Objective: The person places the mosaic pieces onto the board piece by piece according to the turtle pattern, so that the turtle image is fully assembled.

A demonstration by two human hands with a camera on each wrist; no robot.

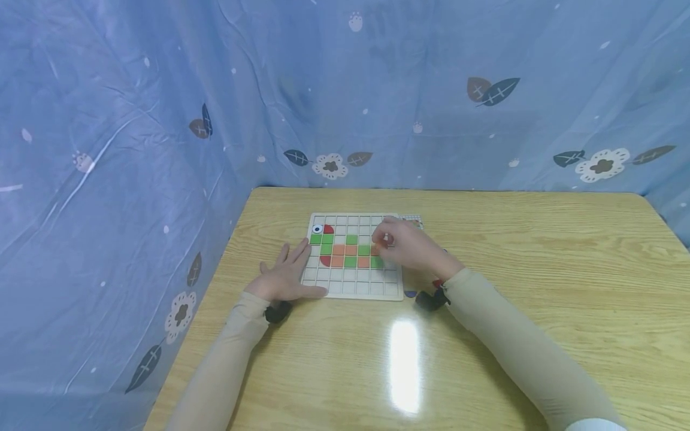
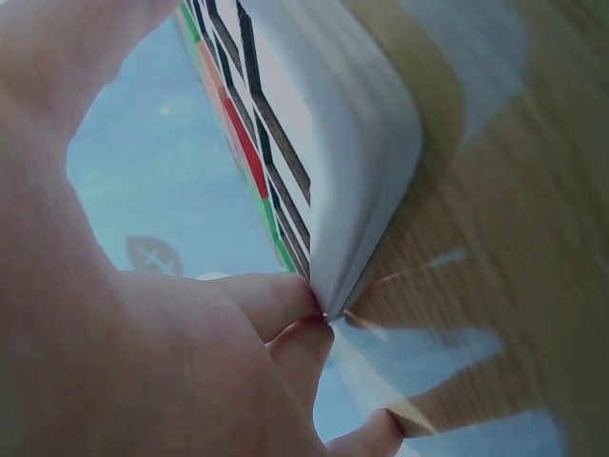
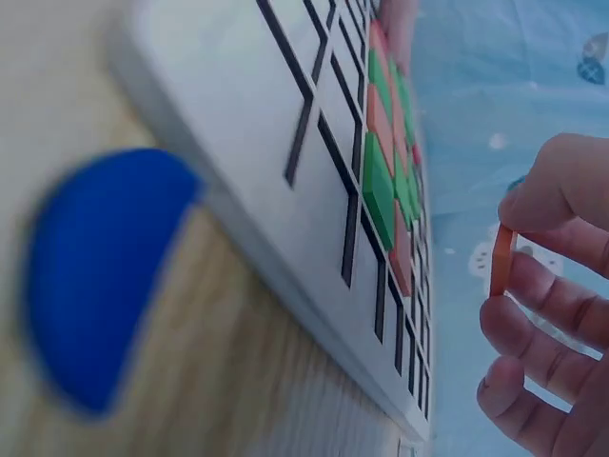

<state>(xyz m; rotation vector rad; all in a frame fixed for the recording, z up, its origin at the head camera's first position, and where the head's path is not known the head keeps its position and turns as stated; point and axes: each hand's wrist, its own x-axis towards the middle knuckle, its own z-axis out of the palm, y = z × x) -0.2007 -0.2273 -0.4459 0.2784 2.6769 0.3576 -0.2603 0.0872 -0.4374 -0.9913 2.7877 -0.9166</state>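
A white grid board (image 1: 350, 288) lies on the table, with green and orange square tiles, red rounded pieces and an eye piece (image 1: 317, 228) set in its cells. My left hand (image 1: 286, 280) rests at the board's left edge, fingers spread and thumb at the near corner; in the left wrist view fingertips touch the board's rim (image 2: 376, 143). Over the right part of the board, my right hand (image 1: 406, 242) pinches an orange tile (image 3: 501, 259) between thumb and fingers. That tile is held on edge, apart from the board in the right wrist view.
A blue half-round piece (image 3: 105, 271) lies on the table beside the board's right edge. Close to the right wrist is a red piece (image 1: 438, 282), partly hidden. A patterned card (image 1: 412, 219) shows behind the right hand. Blue curtain (image 1: 377, 90) hangs behind the table.
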